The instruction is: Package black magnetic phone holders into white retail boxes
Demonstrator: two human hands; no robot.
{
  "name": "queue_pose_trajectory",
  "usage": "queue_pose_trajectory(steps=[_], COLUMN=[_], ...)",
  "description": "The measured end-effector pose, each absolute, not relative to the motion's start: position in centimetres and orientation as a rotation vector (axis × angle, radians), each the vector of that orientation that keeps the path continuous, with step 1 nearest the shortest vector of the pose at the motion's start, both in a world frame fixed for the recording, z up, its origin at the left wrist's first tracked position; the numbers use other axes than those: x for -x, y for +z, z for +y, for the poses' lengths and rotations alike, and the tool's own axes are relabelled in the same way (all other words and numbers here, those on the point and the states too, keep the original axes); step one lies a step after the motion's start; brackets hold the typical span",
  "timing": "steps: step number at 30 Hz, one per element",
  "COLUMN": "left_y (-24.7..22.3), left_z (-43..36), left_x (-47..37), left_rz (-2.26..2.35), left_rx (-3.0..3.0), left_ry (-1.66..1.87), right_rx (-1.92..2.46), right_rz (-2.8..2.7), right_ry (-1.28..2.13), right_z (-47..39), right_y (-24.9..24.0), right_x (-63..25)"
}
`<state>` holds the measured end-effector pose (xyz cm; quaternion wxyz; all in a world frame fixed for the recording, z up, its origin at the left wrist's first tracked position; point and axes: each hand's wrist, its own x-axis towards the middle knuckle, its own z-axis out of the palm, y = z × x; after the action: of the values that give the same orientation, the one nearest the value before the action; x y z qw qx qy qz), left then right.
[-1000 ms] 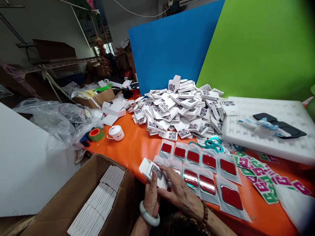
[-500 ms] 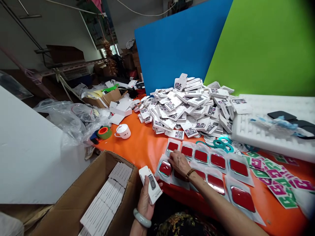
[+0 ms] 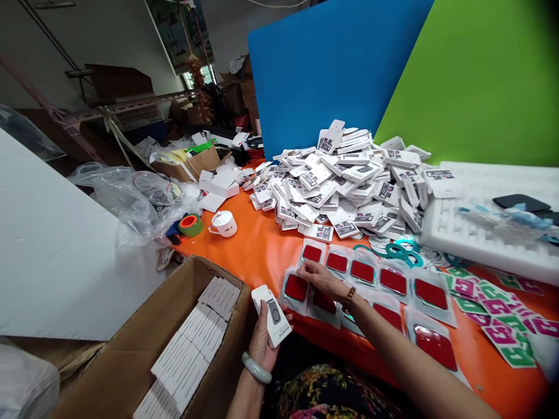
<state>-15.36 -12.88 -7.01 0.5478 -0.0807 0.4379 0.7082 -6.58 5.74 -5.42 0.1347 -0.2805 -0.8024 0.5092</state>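
My left hand (image 3: 264,343) is wrapped round a white box (image 3: 271,317) with a dark ring-shaped device printed on it; its top flap stands up. Over the bagged red squares (image 3: 362,272) on the orange table (image 3: 253,250), my right hand (image 3: 321,277) has its fingers pinched together near the left end of the two rows. Whether anything is between those fingers is too small to make out. Left of my left hand, an open carton (image 3: 131,326) holds rows of white boxes (image 3: 192,349).
A large heap of white boxes (image 3: 340,180) lies at the back. White foam (image 3: 493,244), teal rings (image 3: 404,251) and pink and green cards (image 3: 502,317) are at the right. A mug (image 3: 223,223) and tape rolls (image 3: 191,224) sit left of centre.
The camera view has shifted a little. My right hand's fingers have drawn closer together above the left bagged squares. My left hand still holds the box.
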Motion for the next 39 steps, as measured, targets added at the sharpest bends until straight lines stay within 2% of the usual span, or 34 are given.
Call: queue_pose_trajectory(steps=[7, 14, 24, 32, 39], left_y=[-7.1, -6.6, -5.2, -6.6, -7.8], left_z=[-13.3, -13.9, -12.0, -11.3, -11.0], left_x=[15.9, 14.5, 10.8, 9.5, 8.8], left_rz=[0.947, 0.665, 0.575, 0.528, 0.534], left_rx=[0.147, -0.096, -0.204, -0.242, -0.196], left_ry=[1.647, 1.464, 1.198, 1.118, 1.113], right_rx=[0.779, 0.694, 0.671, 0.679, 0.727], right_rz=[-2.255, -1.708, -1.757, -1.917, -2.038], right_ry=[1.576, 1.998, 1.955, 2.045, 1.748], right_z=[5.5, 5.1, 3.5, 4.1, 3.4], right_y=[-4.8, 0.4, 2.8, 3.5, 1.4], right_x=[6.5, 2.7, -0.1, -2.0, -2.0])
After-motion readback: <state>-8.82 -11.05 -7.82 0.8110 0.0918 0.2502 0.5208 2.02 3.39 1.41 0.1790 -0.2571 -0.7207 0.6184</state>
